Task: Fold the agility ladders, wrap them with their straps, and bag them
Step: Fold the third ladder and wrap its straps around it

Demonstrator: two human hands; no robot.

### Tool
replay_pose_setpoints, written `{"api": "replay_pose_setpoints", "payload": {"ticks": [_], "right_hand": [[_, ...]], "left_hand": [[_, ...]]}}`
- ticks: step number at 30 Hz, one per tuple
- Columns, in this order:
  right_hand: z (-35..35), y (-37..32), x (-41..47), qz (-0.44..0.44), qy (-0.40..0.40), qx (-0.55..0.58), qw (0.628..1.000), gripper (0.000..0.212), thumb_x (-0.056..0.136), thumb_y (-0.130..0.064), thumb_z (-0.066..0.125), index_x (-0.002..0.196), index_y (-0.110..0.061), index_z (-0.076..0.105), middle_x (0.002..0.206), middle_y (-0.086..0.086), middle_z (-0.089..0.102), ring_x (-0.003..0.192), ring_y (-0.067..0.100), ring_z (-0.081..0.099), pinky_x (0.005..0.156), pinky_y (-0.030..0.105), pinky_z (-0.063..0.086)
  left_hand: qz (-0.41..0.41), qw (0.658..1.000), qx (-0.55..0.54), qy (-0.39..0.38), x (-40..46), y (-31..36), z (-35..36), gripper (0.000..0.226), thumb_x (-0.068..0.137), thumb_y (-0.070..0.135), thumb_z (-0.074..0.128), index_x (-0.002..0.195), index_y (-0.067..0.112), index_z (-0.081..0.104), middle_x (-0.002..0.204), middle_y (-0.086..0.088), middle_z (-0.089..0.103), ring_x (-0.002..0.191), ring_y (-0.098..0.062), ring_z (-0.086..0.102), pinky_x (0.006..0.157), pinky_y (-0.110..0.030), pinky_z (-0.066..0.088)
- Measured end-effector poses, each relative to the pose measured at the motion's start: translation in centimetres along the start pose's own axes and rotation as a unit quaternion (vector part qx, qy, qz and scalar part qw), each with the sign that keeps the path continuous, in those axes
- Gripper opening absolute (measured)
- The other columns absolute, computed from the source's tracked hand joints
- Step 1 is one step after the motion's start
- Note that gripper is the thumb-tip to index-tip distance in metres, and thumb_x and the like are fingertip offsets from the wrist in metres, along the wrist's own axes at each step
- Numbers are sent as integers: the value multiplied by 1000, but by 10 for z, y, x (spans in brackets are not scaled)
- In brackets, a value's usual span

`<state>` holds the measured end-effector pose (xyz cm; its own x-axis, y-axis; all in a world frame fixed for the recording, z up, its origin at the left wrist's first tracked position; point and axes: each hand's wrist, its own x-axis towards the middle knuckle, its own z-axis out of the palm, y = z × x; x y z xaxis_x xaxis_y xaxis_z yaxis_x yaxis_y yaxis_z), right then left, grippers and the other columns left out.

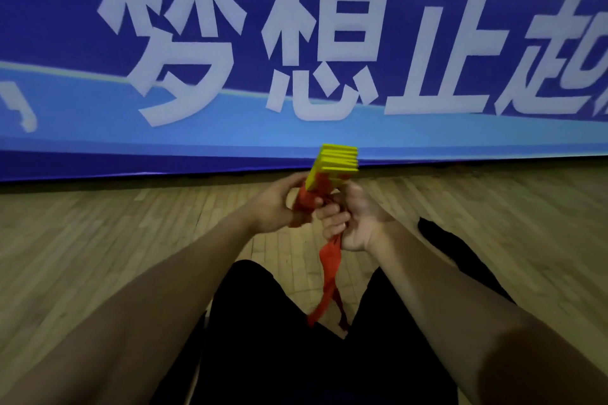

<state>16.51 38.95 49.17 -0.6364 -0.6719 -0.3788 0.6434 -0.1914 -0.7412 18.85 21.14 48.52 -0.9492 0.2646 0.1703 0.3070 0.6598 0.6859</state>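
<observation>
Both hands hold the folded agility ladder at chest height: our right hand (348,217) grips the red strap (329,270), our left hand (279,204) steadies the stacked yellow rungs (335,161). We should probably pull each wrap snug, keeping rungs aligned.

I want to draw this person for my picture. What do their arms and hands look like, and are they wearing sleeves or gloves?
Both arms are bare right up to the bottom edge of the picture, with no sleeves showing. The left hand and the right hand have no gloves. I can see no watch, bracelet or ring, though the picture is a little blurry. Below the arms, the person wears black clothing on the legs.
</observation>
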Motion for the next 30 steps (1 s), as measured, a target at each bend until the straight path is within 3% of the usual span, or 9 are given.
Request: {"api": "replay_pose_setpoints", "payload": {"ticks": [4,7,10,14,16,19,23,25,30], "right_hand": [[3,-4,-7,-49,-36,-49,997,46,88,-44,38,64,-9,58,39,-5,36,22,3,25,30,13,20],[-8,-14,-6,-100,25,-74,992,65,98,-62,29,96,-6,61,46,-2,39,26,4,22,32,13,20],[-12,-18,-7,-140,70,-106,982,81,76,-80,47,119,-13,57,56,0,33,35,6,19,35,16,19],[-12,-9,-4,-203,95,-239,945,22,94,-44,61,91,-22,58,51,-3,33,35,5,21,37,15,15],[-14,-7,-4,-210,56,-201,955,18,99,-28,56,83,-21,60,47,-3,34,32,4,22,36,14,15],[-15,-6,-5,-220,51,-194,955,45,100,-24,54,56,-23,66,45,-4,35,32,4,24,36,16,16],[-9,-5,-1,-254,99,-280,920,46,98,-25,60,52,-20,63,45,0,37,34,8,25,38,17,20],[-8,-5,0,-254,117,-314,907,40,97,-27,62,58,-18,62,47,2,38,35,9,25,39,18,22],[-12,-17,-5,-210,78,-339,914,22,100,-27,56,85,-13,64,54,4,55,37,10,40,38,20,30]], "left_hand": [[64,991,7,117,7,5,-2,18,81,32,77,91,34,63,73,12,62,65,1,54,65,-19,42],[35,993,19,111,1,3,-18,33,85,42,74,115,37,60,79,5,67,69,-11,62,67,-23,49],[-32,988,-123,85,-11,6,-15,39,91,28,69,127,33,53,77,-4,64,61,-16,63,55,-29,55],[-119,949,-287,43,-18,17,-1,27,92,23,67,118,23,57,71,-13,61,48,-17,60,45,-28,51],[-129,939,-320,-2,-19,18,-2,34,85,31,72,116,27,58,68,-13,61,48,-24,58,49,-29,51],[-139,949,-274,-63,-19,19,-3,54,75,29,81,120,28,51,75,-4,61,57,-22,60,54,-31,53],[-90,996,-10,19,-9,10,13,91,62,39,91,131,29,32,107,2,59,92,-16,63,79,-37,56],[-94,990,84,69,-9,10,20,90,64,39,86,134,27,32,109,0,57,90,-18,60,74,-35,54],[-126,983,-76,107,-9,22,26,67,75,15,72,135,28,45,94,3,66,77,-17,69,63,-36,58]]}}
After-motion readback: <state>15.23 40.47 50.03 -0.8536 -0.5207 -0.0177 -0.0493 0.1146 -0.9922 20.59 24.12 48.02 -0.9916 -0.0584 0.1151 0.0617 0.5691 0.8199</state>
